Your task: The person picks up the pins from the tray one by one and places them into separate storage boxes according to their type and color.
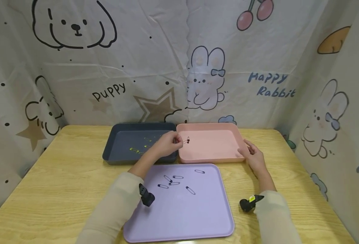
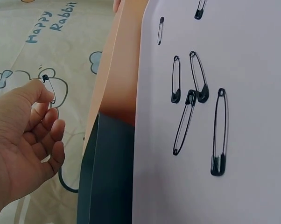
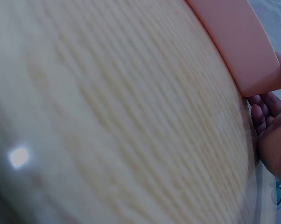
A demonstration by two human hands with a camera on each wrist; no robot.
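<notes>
My left hand (image 1: 168,143) pinches a black safety pin (image 1: 187,140) between thumb and forefinger and holds it over the left edge of the pink tray (image 1: 211,157). The left wrist view shows the same pin (image 2: 50,89) at my fingertips (image 2: 46,95). My right hand (image 1: 252,155) rests against the pink tray's right front corner (image 3: 262,79), fingers relaxed. Several black safety pins (image 1: 174,180) lie on the lilac tray (image 1: 197,217) in front of me, also seen close up as pins (image 2: 192,102) in the left wrist view. Yellow pins (image 1: 134,149) lie in the dark blue tray (image 1: 112,149).
The three trays sit on a wooden table (image 1: 45,183): dark blue back left, pink back right, lilac in front. Printed cloth walls (image 1: 155,67) close in the back and both sides. Bare tabletop lies to the left and right of the trays.
</notes>
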